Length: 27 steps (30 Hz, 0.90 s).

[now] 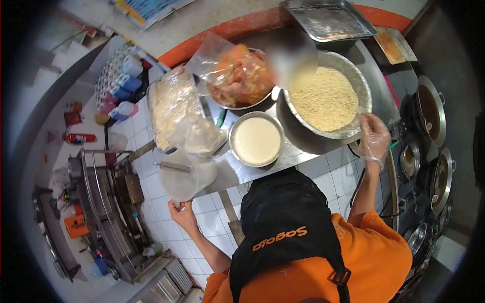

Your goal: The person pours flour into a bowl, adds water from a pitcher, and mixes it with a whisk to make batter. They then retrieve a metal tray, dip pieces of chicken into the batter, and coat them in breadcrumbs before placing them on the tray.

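Observation:
My left hand (185,216) is at the near side of a translucent plastic container (188,178), its fingers curled on the container's edge. A long metal utensil (174,166) lies across the container's mouth. In a clear plastic glove, my right hand (375,139) has its fingers closed at the rim of a large metal bowl (365,86). Pale yellow crumbs or flour (326,98) fill this bowl. Between my hands stands a smaller metal bowl of creamy white batter (257,141). Behind it, a basin with a clear bag holds what looks like raw marinated meat (245,76).
A bag-covered tray of pale crumbs (174,101) stands on the left of the steel table (303,155). At the back lies an empty metal tray (331,20). Several pans, including a wok (442,179), line the right side. A metal rack (103,202) stands left.

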Tool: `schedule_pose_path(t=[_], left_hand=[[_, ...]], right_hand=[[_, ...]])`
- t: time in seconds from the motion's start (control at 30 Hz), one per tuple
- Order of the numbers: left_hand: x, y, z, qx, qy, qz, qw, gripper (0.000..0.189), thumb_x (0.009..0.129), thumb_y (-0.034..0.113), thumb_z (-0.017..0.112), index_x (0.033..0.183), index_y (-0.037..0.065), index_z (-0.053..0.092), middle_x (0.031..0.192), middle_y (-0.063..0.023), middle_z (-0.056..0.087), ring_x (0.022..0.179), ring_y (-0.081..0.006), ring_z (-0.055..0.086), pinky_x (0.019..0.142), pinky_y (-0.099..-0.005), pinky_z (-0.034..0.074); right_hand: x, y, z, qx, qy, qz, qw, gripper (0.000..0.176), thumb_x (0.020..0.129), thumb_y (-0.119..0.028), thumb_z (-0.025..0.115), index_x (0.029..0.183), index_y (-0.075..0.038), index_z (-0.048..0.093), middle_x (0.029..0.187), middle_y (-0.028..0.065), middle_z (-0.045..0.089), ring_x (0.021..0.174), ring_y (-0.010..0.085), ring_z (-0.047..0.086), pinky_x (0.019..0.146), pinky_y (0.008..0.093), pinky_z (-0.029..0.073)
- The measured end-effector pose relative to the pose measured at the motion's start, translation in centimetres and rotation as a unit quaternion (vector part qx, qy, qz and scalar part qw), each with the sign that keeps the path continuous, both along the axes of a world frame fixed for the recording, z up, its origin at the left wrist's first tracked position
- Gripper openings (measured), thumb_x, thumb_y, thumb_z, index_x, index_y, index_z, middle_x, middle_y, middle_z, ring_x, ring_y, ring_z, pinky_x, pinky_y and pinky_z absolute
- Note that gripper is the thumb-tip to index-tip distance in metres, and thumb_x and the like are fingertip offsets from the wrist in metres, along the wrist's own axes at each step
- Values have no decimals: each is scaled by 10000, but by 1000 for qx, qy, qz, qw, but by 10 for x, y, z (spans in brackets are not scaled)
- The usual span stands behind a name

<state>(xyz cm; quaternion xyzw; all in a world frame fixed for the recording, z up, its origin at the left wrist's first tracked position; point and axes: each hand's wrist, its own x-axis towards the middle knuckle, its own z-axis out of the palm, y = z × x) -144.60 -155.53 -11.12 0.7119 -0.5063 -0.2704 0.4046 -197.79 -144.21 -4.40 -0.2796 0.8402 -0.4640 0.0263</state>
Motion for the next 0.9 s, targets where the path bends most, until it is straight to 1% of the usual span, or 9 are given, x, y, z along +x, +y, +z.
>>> schedule_pose_path(t=[0.1, 0.17, 0.23, 0.4, 0.43, 0.57, 0.63, 0.73, 0.9], left_hand=[[-12, 9, -9, -24, 26, -4, 999, 686, 785, 67, 813, 1345, 23, 419, 1271, -138, 532, 1151, -206, 521, 940, -338, 470], [-26, 20, -26, -98, 65, 21, 993, 745, 833, 106, 770, 1428, 48, 325, 1366, -167, 455, 1242, -237, 470, 970, -388, 481], [-53, 33, -30, -64, 158, 88, 981, 746, 858, 132, 742, 1449, 61, 291, 1380, -174, 439, 1248, -253, 470, 971, -414, 488], [-86, 67, -48, 31, 315, 172, 933, 714, 909, 180, 669, 1476, 95, 244, 1384, -179, 412, 1215, -272, 495, 952, -461, 507], [-98, 74, -43, 46, 299, 168, 938, 714, 898, 137, 674, 1473, 105, 252, 1364, -164, 415, 1194, -260, 500, 950, -439, 506], [-113, 100, -39, 71, 259, 169, 948, 719, 878, 64, 687, 1464, 139, 277, 1306, -136, 438, 1150, -228, 514, 903, -388, 520], [-118, 114, -37, 74, 255, 201, 943, 725, 865, 42, 697, 1458, 129, 289, 1308, -131, 441, 1134, -217, 518, 876, -365, 525], [-123, 134, -34, 132, 214, 196, 948, 714, 866, 89, 699, 1457, 87, 298, 1307, -143, 433, 1117, -236, 546, 871, -390, 536], [-107, 173, -45, 149, 207, 240, 937, 703, 869, 50, 685, 1454, 102, 297, 1317, -149, 433, 1084, -211, 540, 824, -319, 525]], right_hand=[[-18, 9, -34, 194, 244, -126, 942, 506, 832, -174, 766, 1259, 28, 585, 1060, 110, 666, 893, 193, 622, 827, 352, 501], [-34, 9, -79, 176, 91, -172, 965, 624, 824, -162, 739, 1364, 9, 477, 1211, 129, 596, 1078, 205, 573, 911, 364, 469], [-56, 10, -110, -51, -231, 4, 972, 600, 862, -129, 651, 1400, 2, 421, 1277, 162, 538, 1115, 245, 563, 917, 383, 480], [-18, 31, -117, -15, -178, 16, 984, 644, 818, -135, 660, 1367, 65, 390, 1303, 266, 528, 1169, 354, 557, 998, 417, 432], [-16, 45, -143, 23, -175, 18, 984, 636, 860, -96, 610, 1422, 35, 343, 1321, 188, 480, 1088, 270, 567, 799, 348, 570], [-8, 64, -142, 24, -20, 139, 990, 615, 886, -101, 594, 1421, 36, 322, 1274, 199, 491, 1027, 262, 597, 682, 344, 587], [18, 53, -93, -49, -351, 34, 934, 561, 920, -120, 605, 1403, 43, 371, 1225, 221, 529, 899, 275, 646, 626, 356, 551], [21, 57, -90, -47, -421, 67, 903, 491, 977, -162, 570, 1396, 26, 397, 1099, 168, 578, 692, 188, 618, 463, 265, 490], [-13, 130, -183, -75, -389, 49, 917, 436, 1008, -280, 540, 1325, 16, 497, 791, 81, 579, 573, 122, 539, 435, 271, 462]])
